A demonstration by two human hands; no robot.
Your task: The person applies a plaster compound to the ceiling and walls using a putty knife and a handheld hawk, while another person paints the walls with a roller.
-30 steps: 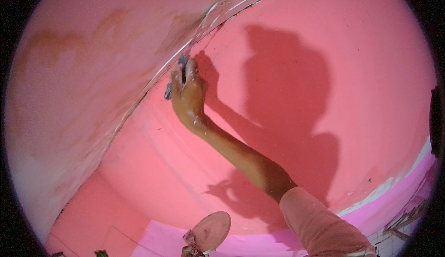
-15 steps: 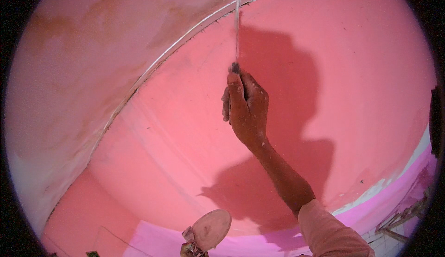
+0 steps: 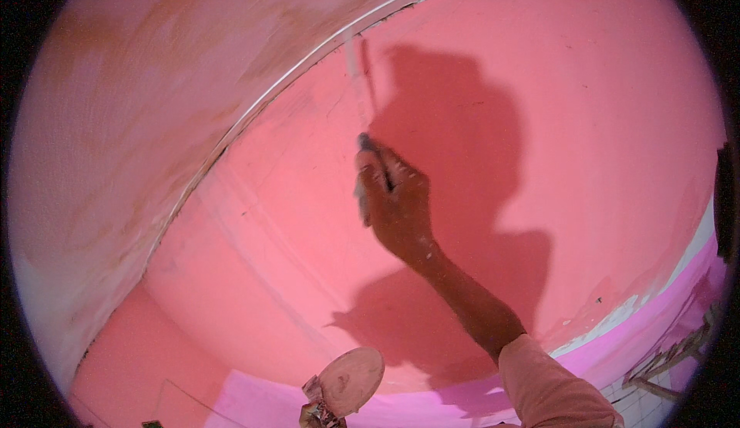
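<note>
My right hand is raised in front of the pink wall. Its fingers wrap the dark handle of a long, thin-bladed scraper. The blade points up, its tip close below the pale trim line where wall and ceiling meet; whether it touches the wall I cannot tell. At the lower edge, my left hand shows only in part, closed at the side of a round disc smeared with pinkish paste. A crumpled, paste-covered lump sits where the fingers meet the disc.
The stained ceiling curves across the upper left. A brighter pink-violet band runs along the lower wall, with a whitish strip at right. A frame-like wooden object stands by white tiles at lower right. My shadow covers the wall's middle.
My right hand has moved down and to the left with the scraper, its blade tip now lower along the trim. The left hand and disc have hardly moved.
</note>
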